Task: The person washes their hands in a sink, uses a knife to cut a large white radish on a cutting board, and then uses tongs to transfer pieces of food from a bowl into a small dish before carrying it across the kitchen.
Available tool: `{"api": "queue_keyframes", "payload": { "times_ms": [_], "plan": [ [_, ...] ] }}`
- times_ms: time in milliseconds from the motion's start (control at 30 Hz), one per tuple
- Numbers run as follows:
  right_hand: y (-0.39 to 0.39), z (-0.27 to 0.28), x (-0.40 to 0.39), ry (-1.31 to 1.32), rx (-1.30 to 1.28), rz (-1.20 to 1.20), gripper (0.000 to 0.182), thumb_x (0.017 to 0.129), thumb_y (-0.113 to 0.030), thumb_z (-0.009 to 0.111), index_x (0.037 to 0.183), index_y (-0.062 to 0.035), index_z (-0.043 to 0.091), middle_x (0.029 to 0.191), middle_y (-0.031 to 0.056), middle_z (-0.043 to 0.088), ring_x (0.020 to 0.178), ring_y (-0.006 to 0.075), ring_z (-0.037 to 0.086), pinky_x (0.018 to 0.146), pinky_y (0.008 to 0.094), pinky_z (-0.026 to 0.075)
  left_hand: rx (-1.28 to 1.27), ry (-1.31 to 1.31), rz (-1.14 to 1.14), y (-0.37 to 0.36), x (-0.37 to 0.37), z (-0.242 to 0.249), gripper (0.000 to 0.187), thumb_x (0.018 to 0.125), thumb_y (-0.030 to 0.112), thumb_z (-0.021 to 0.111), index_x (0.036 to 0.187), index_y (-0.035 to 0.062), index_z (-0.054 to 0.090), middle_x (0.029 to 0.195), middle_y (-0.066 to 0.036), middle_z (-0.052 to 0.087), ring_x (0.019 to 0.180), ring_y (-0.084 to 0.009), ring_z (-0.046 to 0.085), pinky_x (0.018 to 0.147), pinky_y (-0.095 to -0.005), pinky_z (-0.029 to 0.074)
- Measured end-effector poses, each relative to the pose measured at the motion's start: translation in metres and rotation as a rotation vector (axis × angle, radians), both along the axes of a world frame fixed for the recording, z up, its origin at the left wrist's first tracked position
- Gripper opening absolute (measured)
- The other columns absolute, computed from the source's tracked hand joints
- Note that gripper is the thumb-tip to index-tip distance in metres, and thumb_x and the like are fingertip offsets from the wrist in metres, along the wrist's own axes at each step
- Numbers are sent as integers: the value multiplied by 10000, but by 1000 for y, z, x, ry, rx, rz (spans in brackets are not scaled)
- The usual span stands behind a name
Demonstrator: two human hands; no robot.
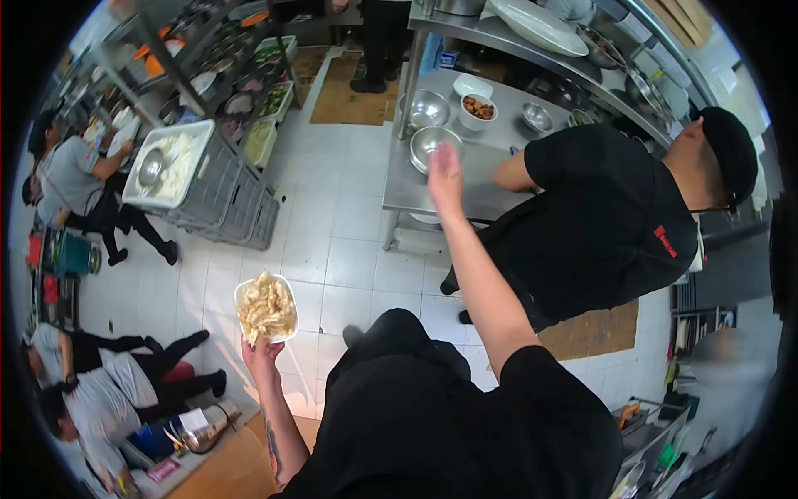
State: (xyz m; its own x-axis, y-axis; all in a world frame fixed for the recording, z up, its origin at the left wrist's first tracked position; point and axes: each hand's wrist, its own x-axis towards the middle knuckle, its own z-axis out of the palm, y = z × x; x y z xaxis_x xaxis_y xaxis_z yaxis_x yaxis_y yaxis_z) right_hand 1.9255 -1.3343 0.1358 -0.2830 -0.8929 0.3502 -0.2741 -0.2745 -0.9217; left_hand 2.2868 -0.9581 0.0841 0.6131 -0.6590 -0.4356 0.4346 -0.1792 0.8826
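Observation:
My left hand grips the near edge of a white bowl, held out over the tiled floor. Pale golden food pieces are heaped in it above the rim; their kind is unclear. My right hand reaches forward, fingers stretched out and nothing in them. It overlaps a shiny metal bowl at the left end of the steel table. Behind that stand another metal bowl and a white bowl of browned food chunks.
A co-worker in black leans over the steel table at my right. Left ahead, stacked grey crates carry a white tub with a metal bowl in it. Several people in grey shirts work at the left. Cardboard lies on the floor ahead.

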Motion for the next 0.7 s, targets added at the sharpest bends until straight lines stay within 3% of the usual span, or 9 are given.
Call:
{"api": "queue_keyframes", "payload": {
  "times_ms": [100,167,233,333,400,467,533,667,700],
  "plan": [
    [-93,-2,-40,-145,91,-225,403,973,-247,606,1279,15,594,1211,184,677,1101,246,654,937,351,502,-16,-7,-26,-19,31,-8,383,905,65,586,1273,48,484,1074,-105,657,791,-181,692,662,-314,602],
    [-153,-23,-79,-286,109,-359,234,886,-149,625,1038,21,678,933,116,714,856,187,656,780,317,512,-9,-13,5,-32,49,-12,394,908,61,585,1288,37,486,1079,-104,656,786,-167,690,644,-290,597],
    [-185,-24,-106,-204,252,-555,231,812,-131,619,958,34,690,808,101,703,712,193,652,637,340,510,-28,-11,36,-43,63,-22,394,901,57,583,1282,36,486,1066,-97,654,763,-154,677,646,-289,596],
    [-289,-126,-203,-37,512,-650,260,834,-210,679,947,23,683,737,99,672,561,230,614,477,380,455,-25,-9,96,-49,74,-24,402,885,43,572,1275,38,475,1035,-73,645,711,-119,630,652,-292,598],
    [-287,-94,-195,-375,650,-527,523,883,-473,728,1025,22,633,805,172,640,636,337,634,519,452,502,30,11,183,-66,62,-20,414,883,29,555,1286,47,461,1035,-62,638,705,-106,607,652,-296,601],
    [-291,-105,-186,-569,692,-530,632,905,-431,702,1218,73,484,975,256,614,740,399,657,643,501,587,44,30,172,-65,87,-34,430,897,37,558,1314,81,463,1129,-87,655,840,-186,691,687,-309,607],
    [-303,-106,-194,-567,686,-529,602,923,-389,679,1217,94,472,977,272,611,715,395,666,634,518,609,74,32,271,-83,72,-10,452,881,27,555,1318,72,451,1140,-92,645,809,-154,674,677,-305,605],
    [-311,-121,-209,-650,544,-608,503,935,-260,681,1228,88,467,971,271,610,620,372,665,580,499,644,49,75,312,-82,85,-42,482,895,32,548,1363,85,444,1189,-105,640,914,-212,691,700,-321,595],
    [-304,-118,-211,-563,540,-657,537,904,-253,726,1245,101,510,968,226,641,720,383,692,576,458,640,58,78,324,-86,87,-38,483,895,48,558,1365,87,450,1198,-104,635,947,-230,687,703,-323,589]
  ]
}}
